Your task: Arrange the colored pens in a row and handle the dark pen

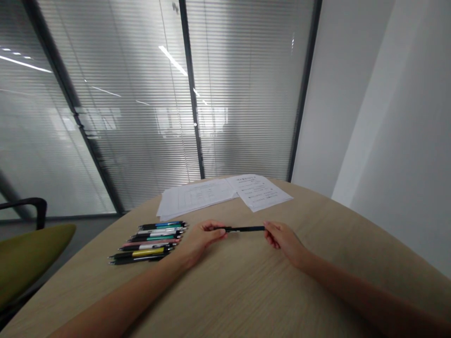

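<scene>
Fingers of our left hand [211, 233] are narrowed on one end of a dark pen [246, 229]; fingers of our right hand [282, 237] pinch its other end. We note the pen lying crosswise, its left end toward 9 o'clock and its right toward 3, at mid-table in our view. We cannot tell whether it touches the wooden table [246, 286].

Clock positions, read from the held pen, 12 being away from us:

- 9 o'clock: a row of pens [160, 232], roughly parallel, near our left wrist. We record black, white, green, blue and pink parts, plus a yellow-barrelled pen [151, 252] toward our end.
- 11 o'clock: overlapping papers [197, 197], print too faint to read.
- 12 o'clock: a printed sheet [262, 190], set askew and meeting those papers.
- 9 o'clock, off the table: a green chair [35, 244] with a black armrest.
- 12 o'clock, beyond: a glass partition [246, 94] with blinds.
- 2 o'clock: a pale wall [405, 141].
</scene>
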### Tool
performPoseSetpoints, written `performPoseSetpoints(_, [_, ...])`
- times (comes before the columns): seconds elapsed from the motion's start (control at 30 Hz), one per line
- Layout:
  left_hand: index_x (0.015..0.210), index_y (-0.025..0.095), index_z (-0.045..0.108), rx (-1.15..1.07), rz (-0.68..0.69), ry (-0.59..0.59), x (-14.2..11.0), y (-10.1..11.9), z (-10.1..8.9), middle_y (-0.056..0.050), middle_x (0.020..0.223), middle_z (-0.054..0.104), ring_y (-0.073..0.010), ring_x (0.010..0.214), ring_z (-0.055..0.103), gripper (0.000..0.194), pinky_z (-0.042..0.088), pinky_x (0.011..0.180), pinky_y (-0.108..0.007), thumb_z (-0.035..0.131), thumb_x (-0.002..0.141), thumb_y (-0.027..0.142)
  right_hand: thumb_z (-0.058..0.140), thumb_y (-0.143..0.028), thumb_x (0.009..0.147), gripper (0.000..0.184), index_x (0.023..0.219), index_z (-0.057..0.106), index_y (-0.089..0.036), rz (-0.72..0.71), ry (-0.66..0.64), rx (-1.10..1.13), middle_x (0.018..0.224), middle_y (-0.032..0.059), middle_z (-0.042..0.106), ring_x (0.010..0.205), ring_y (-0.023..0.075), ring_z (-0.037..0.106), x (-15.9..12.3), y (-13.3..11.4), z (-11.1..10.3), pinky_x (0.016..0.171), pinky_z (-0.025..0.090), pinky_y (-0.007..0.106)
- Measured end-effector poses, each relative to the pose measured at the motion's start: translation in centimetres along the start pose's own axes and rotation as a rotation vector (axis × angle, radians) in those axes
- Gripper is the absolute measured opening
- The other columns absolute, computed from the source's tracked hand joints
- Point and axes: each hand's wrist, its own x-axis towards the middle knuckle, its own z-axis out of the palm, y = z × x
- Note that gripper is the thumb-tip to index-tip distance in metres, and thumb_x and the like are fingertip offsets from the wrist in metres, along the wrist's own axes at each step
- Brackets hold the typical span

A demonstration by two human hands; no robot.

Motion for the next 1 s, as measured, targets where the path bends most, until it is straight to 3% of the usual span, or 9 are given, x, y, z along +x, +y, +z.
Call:
performPoseSetpoints(0.1, [0.069, 0.012, 0.064, 0.073, 0.017, 0.012, 0.3, -0.5, -0.8, 0.000, 0.063, 0.065, -0.0094, 0.059, 0.059, 0.019, 0.045, 0.060, -0.016, 0.074, 0.053, 0.017, 0.038, -0.042, 0.076, 0.034, 0.053, 0.044, -0.018, 0.017, 0.090, 0.015, 0.045, -0.0042, 0.040, 0.038, 0.0068, 0.036, 0.2, 0.2, -0.1, 0.040, 0.028, 0.020])
performPoseSetpoints(0.2, [0.067, 0.011, 0.063, -0.076, -0.010, 0.063, 0.4, -0.8, -1.1, -0.001, 0.063, 0.065, -0.0085, 0.058, 0.059, 0.014, 0.045, 0.061, -0.015, 0.072, 0.056, 0.010, 0.038, -0.044, 0.076, 0.035, 0.053, 0.044, -0.018, -0.014, 0.118, 0.014, 0.045, -0.0033, 0.041, 0.039, 0.0074, 0.037, 0.3, 0.4, -0.2, 0.040, 0.030, 0.021])
performPoseSetpoints(0.37, [0.068, 0.012, 0.063, -0.250, -0.039, 0.121, 0.0, -0.8, -0.3, -0.001, 0.067, 0.065, -0.0077, 0.063, 0.060, 0.008, 0.047, 0.070, -0.016, 0.062, 0.068, 0.004, 0.040, -0.044, 0.075, 0.034, 0.057, 0.049, -0.017, -0.101, -0.039, -0.085, 0.050, -0.0014, 0.048, 0.042, 0.0083, 0.042, 0.0, 0.3, 0.0, 0.043, 0.033, 0.021])
performPoseSetpoints(0.47, [0.072, 0.013, 0.064, -0.324, -0.070, 0.081, -0.5, -0.9, 0.5, -0.003, 0.073, 0.065, -0.0086, 0.068, 0.060, 0.010, 0.046, 0.073, -0.019, 0.055, 0.076, 0.010, 0.042, -0.038, 0.075, 0.030, 0.055, 0.049, -0.018, -0.220, -0.117, -0.259, 0.050, -0.0015, 0.049, 0.047, 0.0095, 0.045, -0.5, 0.0, 0.3, 0.047, 0.034, 0.022])
performPoseSetpoints(0.63, [0.085, 0.014, 0.063, -0.299, -0.039, -0.015, -0.9, -1.5, 1.6, -0.006, 0.089, 0.065, -0.0121, 0.083, 0.059, 0.020, 0.042, 0.077, -0.021, 0.049, 0.081, 0.028, 0.051, -0.028, 0.073, 0.015, 0.063, 0.056, -0.018, -0.474, -0.126, -0.612, 0.059, -0.0009, 0.055, 0.055, 0.0106, 0.048, -1.4, 0.1, 0.7, 0.051, 0.034, 0.021])
performPoseSetpoints(0.8, [0.094, 0.015, 0.059, -0.318, 0.003, -0.089, -1.1, -1.8, 2.1, -0.008, 0.096, 0.064, -0.0159, 0.092, 0.057, 0.024, 0.036, 0.088, -0.028, 0.051, 0.080, 0.032, 0.052, -0.033, 0.075, 0.018, 0.064, 0.055, -0.019, -0.731, -0.155, -0.905, 0.063, 0.0012, 0.058, 0.060, 0.0129, 0.050, -2.0, 0.3, 1.5, 0.053, 0.035, 0.023])
performPoseSetpoints(0.9, [0.091, 0.012, 0.059, -0.360, -0.025, -0.098, -1.4, -1.6, 2.5, -0.009, 0.088, 0.066, -0.0157, 0.087, 0.058, 0.023, 0.035, 0.089, -0.027, 0.052, 0.080, 0.031, 0.050, -0.036, 0.076, 0.022, 0.063, 0.055, -0.018, -0.781, -0.155, -0.956, 0.061, 0.0013, 0.058, 0.058, 0.0135, 0.051, -2.2, 0.1, 1.9, 0.052, 0.034, 0.024])
performPoseSetpoints(1.0, [0.076, 0.012, 0.059, -0.371, -0.061, -0.084, -1.8, -0.8, 2.9, -0.002, 0.058, 0.061, -0.0125, 0.066, 0.059, 0.024, 0.041, 0.079, -0.025, 0.049, 0.081, 0.033, 0.049, -0.037, 0.077, 0.024, 0.065, 0.056, -0.018, -0.798, -0.180, -0.937, 0.063, 0.0017, 0.058, 0.060, 0.0135, 0.052, -2.4, -0.2, 2.0, 0.053, 0.034, 0.024])
